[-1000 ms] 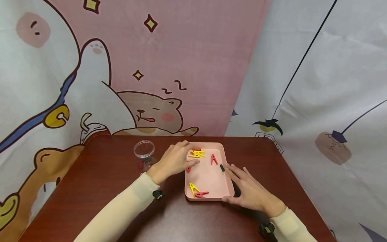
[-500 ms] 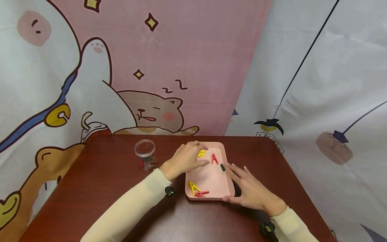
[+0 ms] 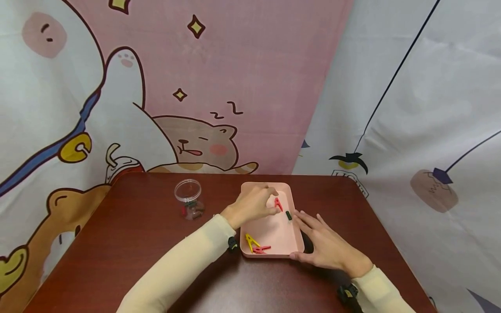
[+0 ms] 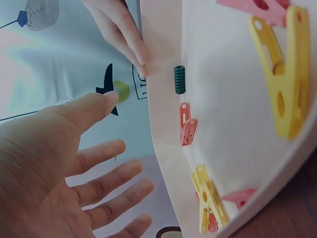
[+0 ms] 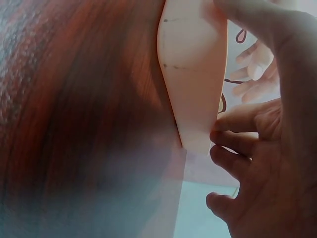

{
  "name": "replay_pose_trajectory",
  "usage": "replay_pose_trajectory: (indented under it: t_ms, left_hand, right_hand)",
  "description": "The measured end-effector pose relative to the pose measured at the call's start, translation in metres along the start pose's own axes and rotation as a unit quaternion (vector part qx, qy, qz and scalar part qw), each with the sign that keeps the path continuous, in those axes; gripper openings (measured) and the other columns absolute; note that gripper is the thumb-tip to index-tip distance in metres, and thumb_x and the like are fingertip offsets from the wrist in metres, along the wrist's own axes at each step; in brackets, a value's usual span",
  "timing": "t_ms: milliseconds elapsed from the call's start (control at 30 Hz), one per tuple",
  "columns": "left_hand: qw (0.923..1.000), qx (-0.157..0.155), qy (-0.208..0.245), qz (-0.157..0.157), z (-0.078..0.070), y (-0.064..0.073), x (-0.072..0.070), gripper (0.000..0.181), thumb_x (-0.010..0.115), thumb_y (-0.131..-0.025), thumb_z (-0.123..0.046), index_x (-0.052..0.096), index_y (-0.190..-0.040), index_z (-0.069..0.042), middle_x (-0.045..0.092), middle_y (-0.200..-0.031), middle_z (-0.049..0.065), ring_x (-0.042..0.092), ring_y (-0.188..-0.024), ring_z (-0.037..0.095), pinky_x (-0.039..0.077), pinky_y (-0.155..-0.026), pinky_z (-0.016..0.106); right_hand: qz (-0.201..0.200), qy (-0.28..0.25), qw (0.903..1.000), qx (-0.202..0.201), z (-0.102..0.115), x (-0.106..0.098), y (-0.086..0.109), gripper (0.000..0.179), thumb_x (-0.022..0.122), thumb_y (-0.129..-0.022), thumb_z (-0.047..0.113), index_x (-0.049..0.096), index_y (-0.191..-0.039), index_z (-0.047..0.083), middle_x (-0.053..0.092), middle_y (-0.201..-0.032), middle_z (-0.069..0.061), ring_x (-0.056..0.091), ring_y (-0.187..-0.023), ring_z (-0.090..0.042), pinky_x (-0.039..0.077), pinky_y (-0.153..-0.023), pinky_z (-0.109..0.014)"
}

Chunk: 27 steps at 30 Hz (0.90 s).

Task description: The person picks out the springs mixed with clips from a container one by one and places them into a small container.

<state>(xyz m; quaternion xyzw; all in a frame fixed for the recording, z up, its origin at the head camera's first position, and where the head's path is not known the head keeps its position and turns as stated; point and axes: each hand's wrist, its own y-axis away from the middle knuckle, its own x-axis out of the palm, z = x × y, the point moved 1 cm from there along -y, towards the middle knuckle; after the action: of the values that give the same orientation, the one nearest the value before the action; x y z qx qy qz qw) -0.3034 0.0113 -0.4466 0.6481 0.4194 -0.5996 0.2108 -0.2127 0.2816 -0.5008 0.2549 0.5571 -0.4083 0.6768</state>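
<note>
A pink tray [image 3: 270, 252] holds several small plastic clothespins. My left hand [image 3: 254, 203] hovers over its far left part, fingers spread and nothing between them; its fingertips overlap the space around a red clothespin [image 3: 278, 204]. A short dark green ribbed piece [image 4: 180, 79] lies by the tray's right wall. Near the front left corner lie a yellow clothespin [image 3: 252, 241] and a red one touching it. Another yellow clothespin [image 4: 208, 198] shows in the left wrist view, hidden by the hand in the head view. My right hand [image 3: 328, 248] rests its straight fingertips on the tray's right rim, thumb at the front corner.
A clear round jar [image 3: 188, 198] with several small dark and red pieces inside stands left of the tray. Both are on a dark red-brown table [image 3: 129, 226]. Behind it hangs a printed cloth [image 3: 266, 87] with cartoon animals.
My left hand has moved right across the tray, from its left edge toward the red clothespin, covering the yellow clothespins at the far left. The right hand has stayed at the rim.
</note>
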Motion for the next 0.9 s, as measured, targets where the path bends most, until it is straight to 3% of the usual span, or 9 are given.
replay_pose_trajectory:
  t_ms: [167,467,733,900]
  left_hand:
    - [0.9994,-0.018,0.015,0.024,-0.006,-0.005,0.004,0.053,0.089,-0.101,-0.055,0.083,-0.141,-0.022,0.083,-0.140,0.002,0.081,-0.122,0.020,0.059,-0.109,0.052]
    - [0.9977,-0.032,0.015,0.057,-0.016,-0.012,0.012,0.057,0.089,-0.101,-0.054,0.081,-0.147,-0.022,0.082,-0.141,0.002,0.079,-0.113,0.017,0.066,-0.098,0.037]
    - [0.9956,-0.036,0.028,0.082,-0.025,-0.019,0.022,0.056,0.090,-0.101,-0.050,0.080,-0.147,-0.020,0.081,-0.144,0.003,0.077,-0.132,0.024,0.062,-0.113,0.049]
    - [0.9952,-0.034,0.031,0.086,-0.028,-0.022,0.027,0.054,0.092,-0.100,-0.049,0.082,-0.144,-0.019,0.081,-0.143,0.003,0.076,-0.133,0.026,0.060,-0.116,0.051]
  right_hand:
    - [0.003,-0.001,1.0000,0.005,0.000,0.000,0.000,0.116,0.084,-0.094,0.079,0.050,-0.175,0.003,0.048,-0.184,-0.016,0.048,-0.171,-0.044,0.034,-0.134,-0.082]
    - [0.006,-0.005,0.9999,0.008,0.000,0.000,0.002,0.115,0.085,-0.094,0.078,0.051,-0.174,0.002,0.048,-0.185,-0.016,0.047,-0.172,-0.045,0.033,-0.135,-0.081]
    - [0.006,-0.011,0.9999,0.010,0.001,-0.001,0.002,0.115,0.085,-0.094,0.077,0.051,-0.174,0.001,0.048,-0.184,-0.017,0.046,-0.172,-0.045,0.033,-0.135,-0.081]
    - [0.004,-0.012,0.9999,0.007,0.002,-0.001,0.002,0.113,0.086,-0.095,0.076,0.052,-0.173,0.001,0.049,-0.184,-0.017,0.047,-0.172,-0.044,0.033,-0.135,-0.081]
